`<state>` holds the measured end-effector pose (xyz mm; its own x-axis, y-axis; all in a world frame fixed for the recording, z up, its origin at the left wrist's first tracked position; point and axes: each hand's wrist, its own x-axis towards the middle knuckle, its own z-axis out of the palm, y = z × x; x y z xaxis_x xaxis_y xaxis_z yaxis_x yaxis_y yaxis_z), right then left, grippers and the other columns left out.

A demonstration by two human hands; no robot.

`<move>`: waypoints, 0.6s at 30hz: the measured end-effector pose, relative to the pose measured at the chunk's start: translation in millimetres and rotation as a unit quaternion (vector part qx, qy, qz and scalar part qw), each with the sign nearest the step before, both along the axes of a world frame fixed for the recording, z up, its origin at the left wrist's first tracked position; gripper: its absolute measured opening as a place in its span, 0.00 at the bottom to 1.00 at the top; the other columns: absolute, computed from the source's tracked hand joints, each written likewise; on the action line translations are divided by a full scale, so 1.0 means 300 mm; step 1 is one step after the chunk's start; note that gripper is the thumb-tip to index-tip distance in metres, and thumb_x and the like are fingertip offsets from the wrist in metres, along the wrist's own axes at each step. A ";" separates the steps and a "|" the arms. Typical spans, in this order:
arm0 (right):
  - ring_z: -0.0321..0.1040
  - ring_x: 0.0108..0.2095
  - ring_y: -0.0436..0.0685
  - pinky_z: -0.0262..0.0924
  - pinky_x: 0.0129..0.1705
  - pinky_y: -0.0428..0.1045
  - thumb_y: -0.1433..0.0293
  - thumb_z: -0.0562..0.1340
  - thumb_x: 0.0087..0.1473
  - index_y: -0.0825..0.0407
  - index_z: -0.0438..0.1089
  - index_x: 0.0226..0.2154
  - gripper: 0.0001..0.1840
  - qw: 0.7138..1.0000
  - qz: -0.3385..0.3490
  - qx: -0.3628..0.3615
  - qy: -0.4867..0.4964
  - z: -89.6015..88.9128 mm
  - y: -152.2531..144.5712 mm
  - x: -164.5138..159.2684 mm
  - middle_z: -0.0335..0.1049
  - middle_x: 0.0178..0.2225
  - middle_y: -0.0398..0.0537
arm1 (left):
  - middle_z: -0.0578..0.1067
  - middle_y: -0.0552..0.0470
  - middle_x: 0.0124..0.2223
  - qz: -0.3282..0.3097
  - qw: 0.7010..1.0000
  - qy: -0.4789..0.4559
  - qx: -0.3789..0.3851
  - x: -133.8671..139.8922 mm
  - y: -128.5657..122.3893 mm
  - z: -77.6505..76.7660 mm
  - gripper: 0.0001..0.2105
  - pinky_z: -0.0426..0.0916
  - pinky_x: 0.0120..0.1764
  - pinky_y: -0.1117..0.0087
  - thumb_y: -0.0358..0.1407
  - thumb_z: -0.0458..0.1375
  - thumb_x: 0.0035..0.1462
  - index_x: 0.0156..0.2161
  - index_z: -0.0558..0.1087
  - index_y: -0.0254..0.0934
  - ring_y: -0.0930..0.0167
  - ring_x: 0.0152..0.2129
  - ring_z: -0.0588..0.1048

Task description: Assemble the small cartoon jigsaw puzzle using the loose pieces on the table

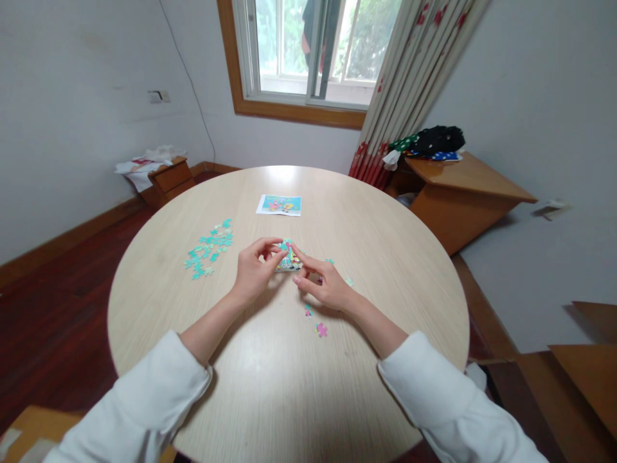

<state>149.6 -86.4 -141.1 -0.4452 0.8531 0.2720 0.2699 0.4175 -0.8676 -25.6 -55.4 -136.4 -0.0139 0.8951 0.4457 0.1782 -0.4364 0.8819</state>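
Observation:
Between my hands lies a small, colourful block of jigsaw pieces [291, 262]; my fingers cover part of it, and I cannot tell whether it is joined pieces or pieces in a box. My left hand [253, 269] is closed in a pinch on a turquoise and pink puzzle piece [285, 245] over the block's far left part. My right hand [328, 283] rests at the block's right side, index finger stretched out to touch it and thumb held apart. Just nearer than my right hand lie a pink puzzle piece [321, 330] and a smaller pink and blue piece [308, 311].
Loose turquoise puzzle pieces [209, 249] are spread on the left of the round table [270, 399]. A picture card [282, 205] of cartoon figures lies beyond my hands. A few more pieces [349, 281] lie past my right hand. A wooden cabinet [463, 177] stands at the right.

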 end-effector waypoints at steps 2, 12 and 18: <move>0.58 0.24 0.48 0.55 0.33 0.46 0.63 0.59 0.56 0.55 0.50 0.65 0.38 1.000 0.004 0.000 -0.003 0.002 0.000 -0.001 0.64 0.23 0.37 | 0.76 0.53 0.26 0.001 1.000 -0.002 -0.001 0.002 -0.001 0.002 0.11 0.64 0.27 0.73 0.38 0.64 0.45 0.35 0.77 0.34 0.75 0.20 0.68; 0.59 0.25 0.49 0.56 0.35 0.47 0.64 0.60 0.55 0.54 0.49 0.65 0.39 1.000 0.010 -0.010 -0.002 0.012 -0.003 -0.003 0.66 0.24 0.38 | 0.76 0.53 0.25 0.008 1.000 -0.009 0.001 0.006 -0.006 0.009 0.11 0.63 0.26 0.73 0.39 0.64 0.45 0.34 0.77 0.35 0.75 0.19 0.67; 0.60 0.25 0.49 0.57 0.36 0.48 0.65 0.60 0.55 0.54 0.47 0.66 0.40 1.000 0.014 -0.015 -0.005 0.015 -0.005 -0.004 0.67 0.24 0.38 | 0.76 0.53 0.25 0.015 1.000 -0.013 0.008 0.009 -0.008 0.011 0.11 0.63 0.26 0.73 0.38 0.64 0.45 0.34 0.77 0.35 0.75 0.19 0.67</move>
<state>148.3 -88.0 -136.5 -0.4713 0.8481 0.2420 0.2665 0.3984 -0.8776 -22.8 -58.0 -133.1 -0.0519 0.8868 0.4592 0.1691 -0.4454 0.8792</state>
